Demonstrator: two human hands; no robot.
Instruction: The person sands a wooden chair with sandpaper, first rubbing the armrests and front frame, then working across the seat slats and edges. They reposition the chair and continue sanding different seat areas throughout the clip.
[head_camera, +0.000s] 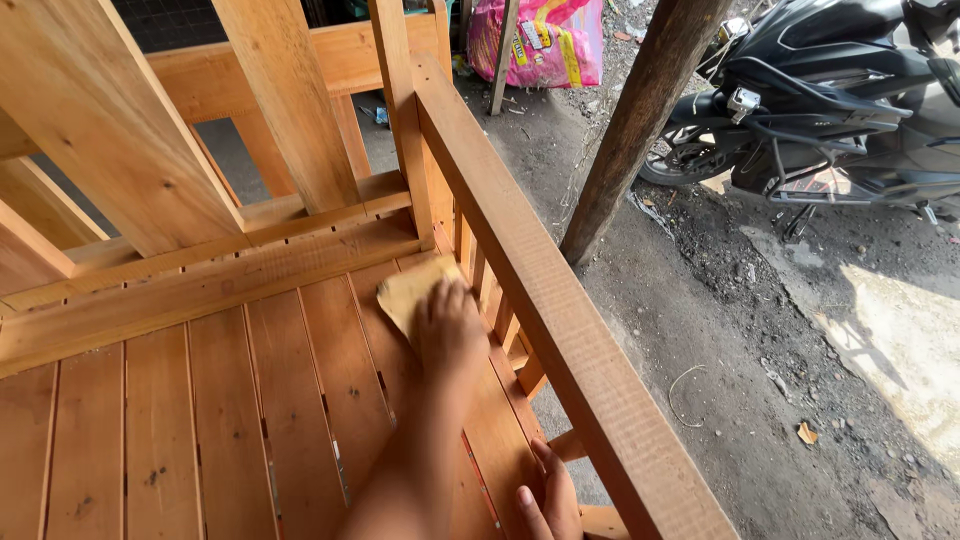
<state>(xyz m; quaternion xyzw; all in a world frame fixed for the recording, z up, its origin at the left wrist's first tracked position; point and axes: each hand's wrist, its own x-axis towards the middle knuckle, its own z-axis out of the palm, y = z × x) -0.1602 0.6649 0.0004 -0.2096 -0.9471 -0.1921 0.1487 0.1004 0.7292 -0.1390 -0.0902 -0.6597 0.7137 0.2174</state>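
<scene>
One of the hands (450, 325) lies flat, fingers together, pressing a tan, rough sheet of sandpaper (415, 285) onto the slatted wooden seat (250, 400) near its back corner, just beside the thick, square-edged rail (560, 310). The other hand (548, 505) rests open on the slats, cut off by the frame's bottom edge. A round wooden post (640, 120) leans over gritty dirt ground (760, 400); a dark motorcycle (830, 90) is partly cropped.

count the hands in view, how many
2. One hand presses a tan sheet of sandpaper on the slatted wooden seat. The other hand rests at the bottom edge beside the rail, partly cut off.
</scene>
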